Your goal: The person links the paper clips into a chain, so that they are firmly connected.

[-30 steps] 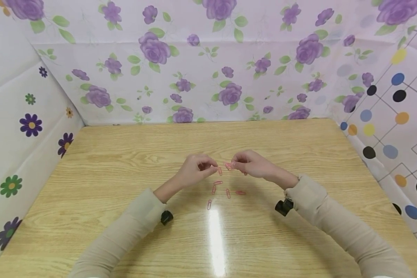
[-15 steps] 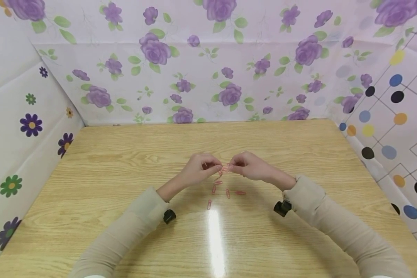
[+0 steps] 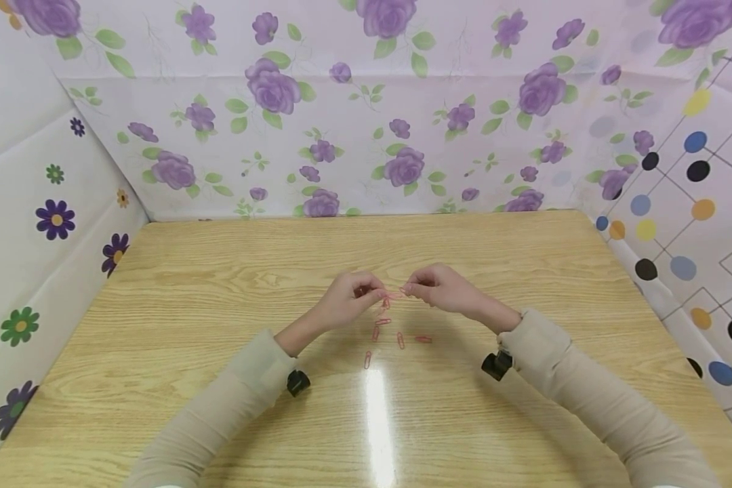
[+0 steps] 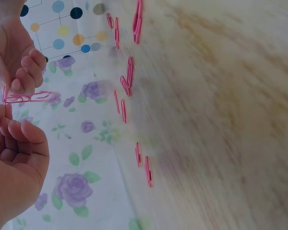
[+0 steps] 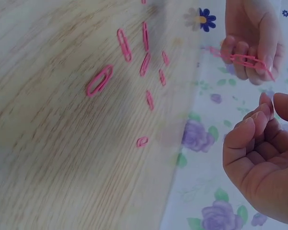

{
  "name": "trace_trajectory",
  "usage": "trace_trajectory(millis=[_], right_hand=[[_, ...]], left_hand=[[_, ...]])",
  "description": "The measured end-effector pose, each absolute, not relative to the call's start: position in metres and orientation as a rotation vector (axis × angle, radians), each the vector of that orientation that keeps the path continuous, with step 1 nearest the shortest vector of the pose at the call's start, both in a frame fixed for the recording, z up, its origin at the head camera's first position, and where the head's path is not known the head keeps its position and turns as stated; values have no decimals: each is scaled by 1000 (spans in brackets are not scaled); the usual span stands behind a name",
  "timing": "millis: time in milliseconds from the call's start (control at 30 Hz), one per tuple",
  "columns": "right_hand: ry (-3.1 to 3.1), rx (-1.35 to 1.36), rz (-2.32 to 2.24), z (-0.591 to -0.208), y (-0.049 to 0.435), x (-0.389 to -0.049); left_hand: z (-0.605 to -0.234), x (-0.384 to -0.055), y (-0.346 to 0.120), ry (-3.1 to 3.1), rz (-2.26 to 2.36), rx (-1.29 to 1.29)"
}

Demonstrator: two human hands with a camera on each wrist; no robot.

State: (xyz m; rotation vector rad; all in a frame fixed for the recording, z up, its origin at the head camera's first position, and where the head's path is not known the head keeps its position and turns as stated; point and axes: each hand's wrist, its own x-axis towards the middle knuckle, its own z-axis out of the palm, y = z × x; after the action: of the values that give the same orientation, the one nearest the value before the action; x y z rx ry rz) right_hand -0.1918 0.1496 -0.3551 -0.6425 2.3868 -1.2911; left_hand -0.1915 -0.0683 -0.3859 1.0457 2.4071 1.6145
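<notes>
Over the middle of the table, my left hand pinches a pink paper clip between thumb and fingertip. Linked pink paper clips stretch out from the pinch in the left wrist view. Close on the right, my right hand has its thumb and forefinger together at the other end of a pink clip, the remaining fingers curled. In the right wrist view, the paper clip chain lies across the left hand's fingers. How the clips join at the fingertips is too small to tell.
Several loose pink paper clips lie on the wooden table below the hands, among them one clip and the nearest clip. A flowered cloth hangs behind the table, and patterned cloths stand at both sides.
Both hands came together with the clips between them. Since then, they have drawn slightly apart, with pink clips spanning the gap. The loose clips on the table lie as before.
</notes>
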Motion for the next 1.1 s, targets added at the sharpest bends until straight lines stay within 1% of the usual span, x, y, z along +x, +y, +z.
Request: trace_trajectory(millis=[67, 300, 367, 600, 900, 1100], right_hand=[[2399, -617, -1286, -358, 152, -195], [2448, -551, -1246, -375, 163, -210], [2451, -540, -1235, -379, 165, -213], [2499, -497, -1191, -388, 168, -221], [2505, -523, -1125, -407, 170, -232], [2496, -624, -1107, -412, 166, -238]], left_hand=[[-385, -191, -69, 2418, 1614, 1013], [-356, -173, -70, 2434, 1615, 996], [-357, -173, -70, 2427, 1622, 991], [-387, -191, -75, 2441, 1624, 982], [-390, -192, -79, 2425, 1645, 961], [-390, -192, -81, 2412, 1650, 946]])
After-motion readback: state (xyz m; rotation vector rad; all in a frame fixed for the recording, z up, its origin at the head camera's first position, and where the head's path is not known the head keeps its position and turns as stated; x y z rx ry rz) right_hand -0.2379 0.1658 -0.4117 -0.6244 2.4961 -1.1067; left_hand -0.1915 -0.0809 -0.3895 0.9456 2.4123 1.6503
